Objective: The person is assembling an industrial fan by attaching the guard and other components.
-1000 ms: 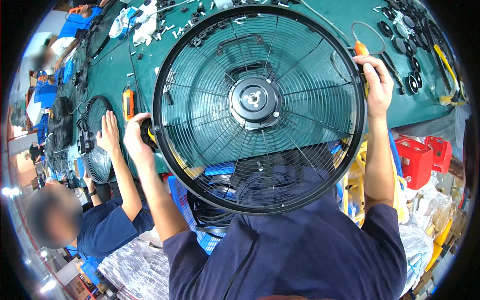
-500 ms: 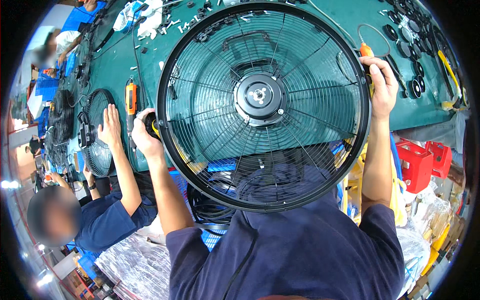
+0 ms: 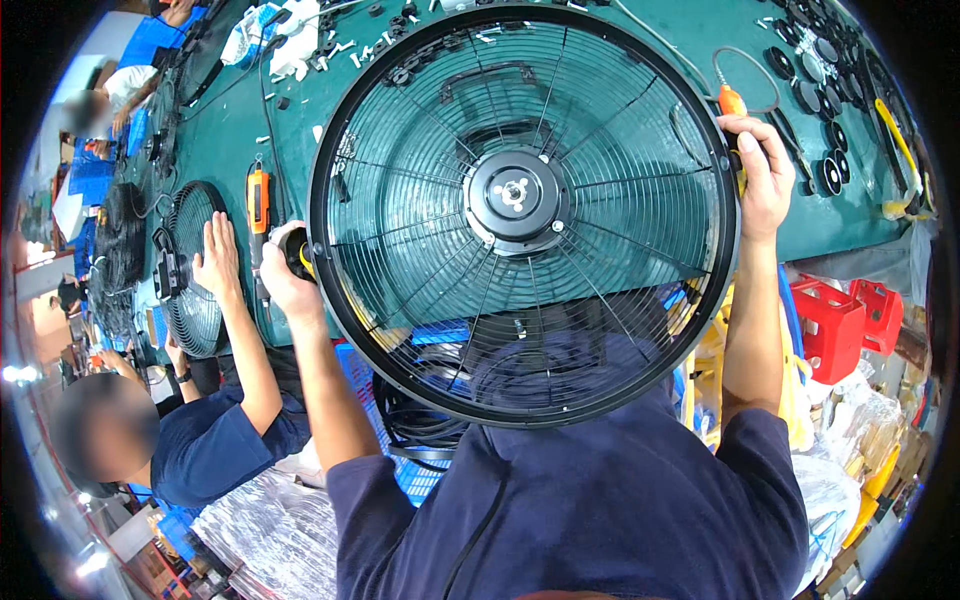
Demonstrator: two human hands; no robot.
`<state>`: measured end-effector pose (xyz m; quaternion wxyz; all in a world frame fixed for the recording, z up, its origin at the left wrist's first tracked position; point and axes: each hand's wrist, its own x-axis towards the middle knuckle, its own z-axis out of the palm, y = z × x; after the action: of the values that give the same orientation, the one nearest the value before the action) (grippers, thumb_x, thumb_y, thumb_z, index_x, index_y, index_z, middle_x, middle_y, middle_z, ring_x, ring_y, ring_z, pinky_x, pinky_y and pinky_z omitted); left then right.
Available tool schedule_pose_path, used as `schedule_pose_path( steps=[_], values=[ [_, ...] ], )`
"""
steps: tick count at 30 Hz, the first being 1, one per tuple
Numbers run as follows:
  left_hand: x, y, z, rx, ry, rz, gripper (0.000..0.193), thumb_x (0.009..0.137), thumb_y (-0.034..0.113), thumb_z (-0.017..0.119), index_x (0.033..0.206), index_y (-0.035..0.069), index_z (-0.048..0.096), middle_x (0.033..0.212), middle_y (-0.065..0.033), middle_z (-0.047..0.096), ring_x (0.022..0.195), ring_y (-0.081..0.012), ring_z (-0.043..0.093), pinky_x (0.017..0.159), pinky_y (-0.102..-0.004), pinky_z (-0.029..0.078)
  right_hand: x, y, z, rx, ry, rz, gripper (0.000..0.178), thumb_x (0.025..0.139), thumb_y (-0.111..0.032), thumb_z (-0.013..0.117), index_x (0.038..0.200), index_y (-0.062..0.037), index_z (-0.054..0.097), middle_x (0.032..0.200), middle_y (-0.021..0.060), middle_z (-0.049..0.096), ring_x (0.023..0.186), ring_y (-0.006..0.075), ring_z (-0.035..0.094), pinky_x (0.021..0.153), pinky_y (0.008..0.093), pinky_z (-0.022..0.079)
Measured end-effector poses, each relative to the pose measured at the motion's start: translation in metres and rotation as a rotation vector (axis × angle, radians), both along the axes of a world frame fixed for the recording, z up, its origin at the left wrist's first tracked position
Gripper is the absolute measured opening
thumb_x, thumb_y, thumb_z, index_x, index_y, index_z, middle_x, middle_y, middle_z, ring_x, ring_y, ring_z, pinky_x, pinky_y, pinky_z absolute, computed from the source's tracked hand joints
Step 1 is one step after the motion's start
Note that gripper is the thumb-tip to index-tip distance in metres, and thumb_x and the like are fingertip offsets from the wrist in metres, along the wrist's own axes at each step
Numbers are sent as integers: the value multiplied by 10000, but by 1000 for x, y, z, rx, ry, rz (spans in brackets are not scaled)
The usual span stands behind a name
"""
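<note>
A large round black wire fan guard [image 3: 520, 215] is held up over the green workbench [image 3: 850, 215], close to the person's chest. The left hand [image 3: 290, 275] is curled around its left rim, and the right hand [image 3: 762, 175] is closed on the far right rim, with an orange-handled tool [image 3: 733, 100] just above it. Further left, a co-worker's hand [image 3: 218, 262] lies flat on a smaller fan guard [image 3: 190, 270], beside an orange screwdriver [image 3: 258, 200]. Red bins [image 3: 850, 315] sit at the near right

Black grille over green bench

The grille [image 3: 523, 215] is black, with radiating wires and rings; the bench [image 3: 660, 40] is dark green. Orange screwdriver [image 3: 258, 200] at nine o'clock, red crates [image 3: 845, 320] at four o'clock.
</note>
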<state>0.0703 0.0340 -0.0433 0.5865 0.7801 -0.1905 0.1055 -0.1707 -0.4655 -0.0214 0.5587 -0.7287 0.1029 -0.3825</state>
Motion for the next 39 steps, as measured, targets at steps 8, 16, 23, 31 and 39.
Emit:
schedule_pose_path(
  steps=[8,16,23,31,39],
  values=[
    [18,7,45,227,181,-90,434,1003,278,405,1224,-38,606,1184,-160,659,1116,-250,622,1035,-331,420,-4,-7,-6,-37,39,9,189,980,-104,578,1056,48,662,1082,95,693,1029,153,604,968,284,429],
    [8,0,21,432,-113,-27,364,987,197,399,1087,-47,651,919,-112,693,824,-177,653,818,-297,492,-4,-5,-2,-41,13,-21,192,977,-95,558,1060,43,664,1082,118,692,1035,170,610,988,301,424],
    [5,6,18,60,91,-110,406,1014,224,375,1123,-73,629,1063,-139,670,989,-198,629,928,-319,475,0,-4,-2,-32,36,12,201,990,-110,555,1060,45,663,1089,109,690,1030,159,609,976,291,432],
    [28,6,48,484,439,110,350,1007,277,571,1134,-38,654,945,-71,711,855,-123,648,794,-226,487,-5,-7,-4,-69,52,-27,202,983,-114,562,1059,41,667,1082,102,693,1035,158,605,978,292,426],
    [6,2,14,137,24,-129,430,1019,242,337,1107,-68,623,1040,-109,663,938,-159,608,856,-279,466,-1,-4,0,-43,36,-11,198,983,-112,570,1058,45,664,1073,92,690,1036,152,603,977,288,423]
  ],
)
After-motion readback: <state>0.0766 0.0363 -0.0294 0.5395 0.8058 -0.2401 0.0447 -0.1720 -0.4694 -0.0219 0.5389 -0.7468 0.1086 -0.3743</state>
